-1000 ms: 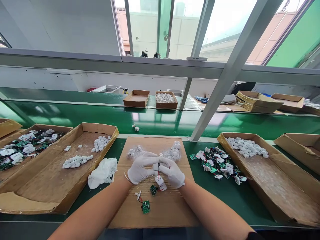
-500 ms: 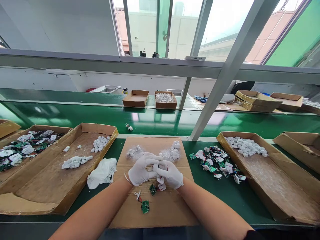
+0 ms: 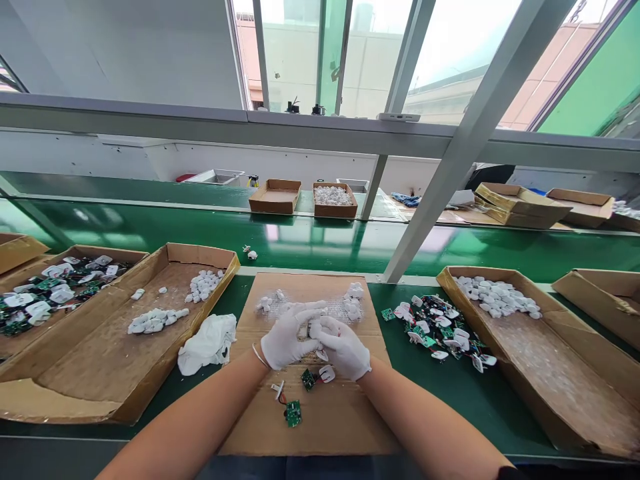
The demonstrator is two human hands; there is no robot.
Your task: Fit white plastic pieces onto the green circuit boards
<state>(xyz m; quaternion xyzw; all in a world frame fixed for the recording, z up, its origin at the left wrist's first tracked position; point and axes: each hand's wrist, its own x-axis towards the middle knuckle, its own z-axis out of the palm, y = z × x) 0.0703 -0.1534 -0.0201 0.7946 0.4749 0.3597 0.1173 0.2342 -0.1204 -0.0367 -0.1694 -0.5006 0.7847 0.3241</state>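
Observation:
White gloves cover both my hands, which meet over a cardboard sheet (image 3: 350, 420). My left hand (image 3: 290, 337) and my right hand (image 3: 344, 347) are closed together around a small white plastic part (image 3: 315, 329), mostly hidden by the fingers. Just below them lies a green circuit board (image 3: 309, 379) beside a white plastic piece (image 3: 327, 374). Nearer to me rests another circuit board (image 3: 293, 413), wired to a small white piece (image 3: 277, 389). Beyond my hands, small white parts (image 3: 354, 301) sit on bubble wrap (image 3: 336, 311) at the right, with more white parts (image 3: 271, 301) at the left.
A cardboard tray (image 3: 95, 360) with white parts and a crumpled white cloth (image 3: 207, 343) lie left. On the right are a heap of circuit boards with white pieces (image 3: 440, 327) and another tray (image 3: 565, 373). A slanted metal post (image 3: 440, 180) rises behind the bench.
Both hands stay together at nearly the same spot, with the fingers shifted around the white part. The whole view has moved slightly.

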